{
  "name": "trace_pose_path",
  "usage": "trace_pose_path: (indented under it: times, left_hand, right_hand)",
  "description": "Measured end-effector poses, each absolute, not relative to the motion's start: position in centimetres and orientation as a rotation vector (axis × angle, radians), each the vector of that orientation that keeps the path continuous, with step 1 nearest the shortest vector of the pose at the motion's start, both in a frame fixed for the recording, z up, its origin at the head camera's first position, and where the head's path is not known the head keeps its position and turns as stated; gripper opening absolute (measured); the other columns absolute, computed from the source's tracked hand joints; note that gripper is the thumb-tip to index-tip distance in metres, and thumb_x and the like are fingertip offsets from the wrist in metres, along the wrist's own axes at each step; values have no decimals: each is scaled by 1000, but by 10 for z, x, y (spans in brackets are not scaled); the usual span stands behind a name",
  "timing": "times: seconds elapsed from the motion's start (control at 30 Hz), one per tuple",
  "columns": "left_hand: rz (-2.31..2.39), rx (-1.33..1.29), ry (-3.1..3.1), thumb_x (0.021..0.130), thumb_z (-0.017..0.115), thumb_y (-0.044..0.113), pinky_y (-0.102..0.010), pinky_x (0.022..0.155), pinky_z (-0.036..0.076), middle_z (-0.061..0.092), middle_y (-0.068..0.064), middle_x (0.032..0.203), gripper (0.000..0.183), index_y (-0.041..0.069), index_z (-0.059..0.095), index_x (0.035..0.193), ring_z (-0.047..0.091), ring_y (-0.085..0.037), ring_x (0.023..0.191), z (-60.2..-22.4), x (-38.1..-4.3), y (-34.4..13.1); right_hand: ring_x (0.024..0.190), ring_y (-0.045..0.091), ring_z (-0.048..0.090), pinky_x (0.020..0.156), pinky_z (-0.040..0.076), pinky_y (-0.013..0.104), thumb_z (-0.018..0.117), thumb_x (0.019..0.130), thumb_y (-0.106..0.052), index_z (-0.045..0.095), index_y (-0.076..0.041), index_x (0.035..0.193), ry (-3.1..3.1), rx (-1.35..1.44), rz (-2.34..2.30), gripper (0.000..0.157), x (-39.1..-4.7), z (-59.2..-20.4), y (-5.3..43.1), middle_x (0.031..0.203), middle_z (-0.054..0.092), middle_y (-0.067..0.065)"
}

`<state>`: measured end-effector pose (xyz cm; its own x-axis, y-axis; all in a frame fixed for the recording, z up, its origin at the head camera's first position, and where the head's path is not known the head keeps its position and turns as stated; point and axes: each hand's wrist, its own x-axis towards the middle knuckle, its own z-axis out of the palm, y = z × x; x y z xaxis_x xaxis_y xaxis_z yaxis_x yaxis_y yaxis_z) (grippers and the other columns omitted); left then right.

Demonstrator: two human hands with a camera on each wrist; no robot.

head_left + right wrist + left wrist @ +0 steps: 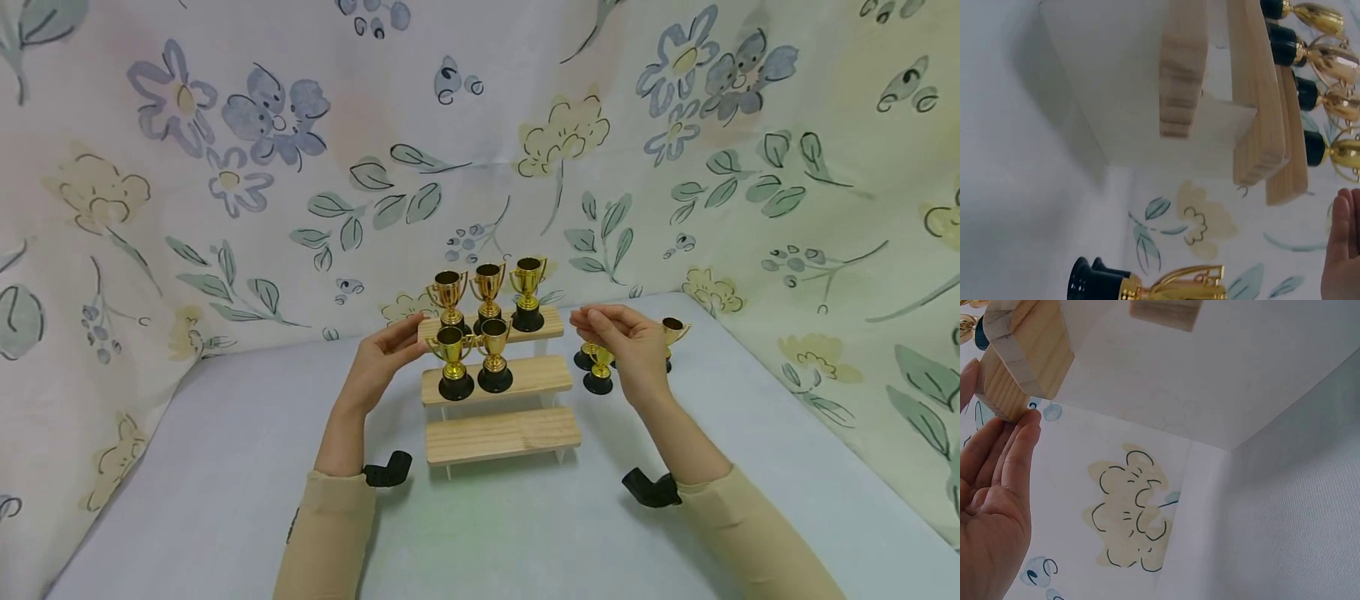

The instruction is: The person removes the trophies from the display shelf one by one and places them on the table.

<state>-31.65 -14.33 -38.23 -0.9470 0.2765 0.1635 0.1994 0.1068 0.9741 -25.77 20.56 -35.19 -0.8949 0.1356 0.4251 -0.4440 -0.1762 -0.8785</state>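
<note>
A three-step wooden display stand (504,435) carries small gold trophies on black bases. Three stand along the top step, among them the right-hand trophy (528,292); two are on the middle step, including the left one (452,354). My left hand (380,358) is at the top step's left end, thumb and fingers on either side of the plank (1004,390). To the right of the top step hovers my right hand (626,342), fingers extended together toward the stand, nothing visible in them. Beneath and behind it, more trophies (598,367) stand on the table, partly hidden.
The bottom step holds no trophy. A white tablecloth (225,467) covers the table, and a flower-printed curtain (480,125) hangs close behind the stand. Black wrist mounts (651,488) stick out inward from both wrists. One trophy (672,333) stands just right of my right hand.
</note>
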Motion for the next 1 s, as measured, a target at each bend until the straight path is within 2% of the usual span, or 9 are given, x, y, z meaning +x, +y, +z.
trace_pose_path:
  times: [0.23, 0.67, 1.0]
  left_hand:
    - [2003, 489, 2293, 93, 70, 22, -18, 103, 50, 46, -3, 155, 63, 14, 45, 149, 48, -22, 141, -384, -317, -145]
    - [1992, 503, 2311, 92, 71, 22, -24, 107, 49, 47, -2, 155, 62, 14, 46, 149, 48, -22, 141, -382, -317, -143]
    - [2019, 492, 2275, 93, 69, 18, -15, 100, 51, 46, -6, 155, 61, 13, 45, 149, 47, -23, 141, -383, -317, -143]
  right_hand:
    - [93, 8, 75, 83, 61, 25, 66, 95, -15, 72, -2, 107, -1823, 417, 2120, 19, -261, -351, 181, 95, 78, -9]
    - [96, 7, 74, 86, 61, 27, 65, 96, -17, 64, 9, 117, -1929, 449, 2140, 33, -268, -350, 154, 97, 77, -12]
    - [91, 5, 74, 86, 61, 29, 62, 97, -11, 62, 13, 121, -1949, 462, 2170, 34, -270, -349, 142, 96, 76, -13]
